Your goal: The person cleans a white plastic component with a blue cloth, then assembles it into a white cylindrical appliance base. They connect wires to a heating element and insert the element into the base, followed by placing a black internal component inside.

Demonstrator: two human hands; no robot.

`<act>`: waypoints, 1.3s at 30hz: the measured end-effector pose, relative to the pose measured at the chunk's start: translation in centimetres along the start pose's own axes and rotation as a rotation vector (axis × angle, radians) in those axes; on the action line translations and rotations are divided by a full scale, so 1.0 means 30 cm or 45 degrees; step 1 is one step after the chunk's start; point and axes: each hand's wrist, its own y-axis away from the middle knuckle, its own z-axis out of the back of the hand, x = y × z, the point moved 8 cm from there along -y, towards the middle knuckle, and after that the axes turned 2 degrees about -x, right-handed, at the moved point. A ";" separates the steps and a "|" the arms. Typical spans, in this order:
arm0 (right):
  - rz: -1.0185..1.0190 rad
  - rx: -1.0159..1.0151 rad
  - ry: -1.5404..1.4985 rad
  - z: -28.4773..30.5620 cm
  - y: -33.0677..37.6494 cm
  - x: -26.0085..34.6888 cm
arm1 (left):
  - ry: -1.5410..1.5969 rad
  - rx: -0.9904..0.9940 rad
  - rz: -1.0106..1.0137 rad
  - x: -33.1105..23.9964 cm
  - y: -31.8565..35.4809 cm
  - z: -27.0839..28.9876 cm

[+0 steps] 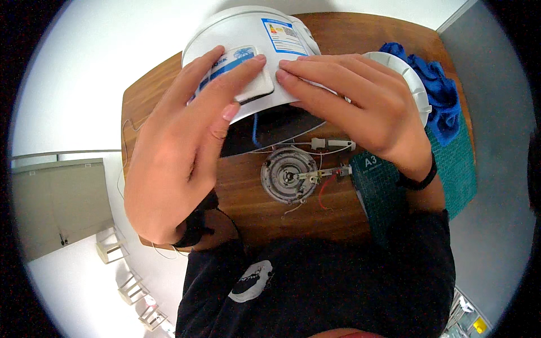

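Observation:
A large white round appliance shell (242, 25) with a blue-and-white label is lifted close to the camera above a wooden table (338, 31). My left hand (186, 152) lies flat on its left side, fingers spread over a small white panel (255, 84). My right hand (355, 98) presses on its right side, fingertips meeting those of the left hand. Below the shell, on the table, lies a round metal heating plate (287, 176) with thin red and white wires (322, 194) and a small white connector (332, 145).
A white ring-shaped part (414, 84) and a blue cloth (442, 96) sit at the table's right, on a green cutting mat (462, 169). A grey cabinet (56, 203) and small stools (110, 250) stand on the floor to the left.

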 end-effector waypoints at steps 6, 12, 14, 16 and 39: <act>0.001 0.001 0.018 -0.004 0.003 0.000 | -0.007 0.048 0.013 0.005 0.005 -0.003; -0.004 0.014 0.038 -0.006 0.003 0.001 | -0.078 0.099 -0.048 0.001 0.007 -0.005; -0.001 0.012 0.033 -0.006 0.003 0.003 | -0.101 0.108 -0.108 -0.011 0.007 -0.008; -0.010 0.017 0.029 -0.008 0.003 0.003 | -0.122 0.103 -0.115 -0.014 0.006 -0.009; -0.113 0.185 -0.032 0.019 0.005 -0.024 | -0.159 0.048 -0.192 -0.005 -0.004 -0.045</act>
